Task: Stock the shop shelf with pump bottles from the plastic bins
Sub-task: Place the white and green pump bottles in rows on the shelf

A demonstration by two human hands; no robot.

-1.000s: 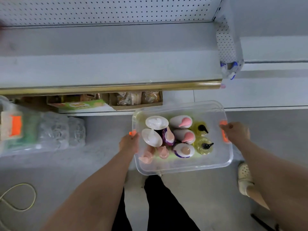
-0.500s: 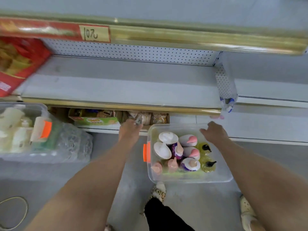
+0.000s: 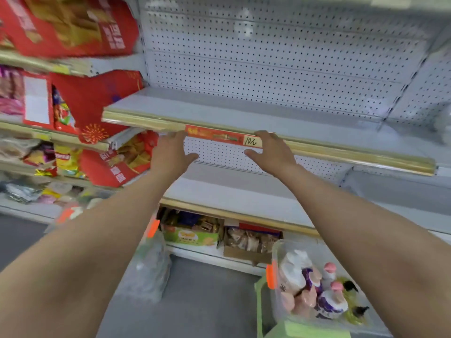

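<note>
Both hands are up at the gold rail [image 3: 341, 152] fronting the shelf [image 3: 244, 113]. The left hand [image 3: 170, 152] and right hand [image 3: 271, 152] flank the red price strip [image 3: 219, 136], fingers loosely spread, holding nothing, tips at the rail. The pump bottles [image 3: 329, 301] stand in the clear bin [image 3: 278, 254] low at the right. Red snack boxes [image 3: 92, 98] crowd the shelves to the left, and a second bin [image 3: 148, 267] sits under the left forearm.

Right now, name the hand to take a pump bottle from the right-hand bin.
Probably the right hand. The clear bin of pump bottles sits low on the right, beneath that forearm. Both hands are empty at the gold shelf edge, but the left hand would have to cross over.
</note>
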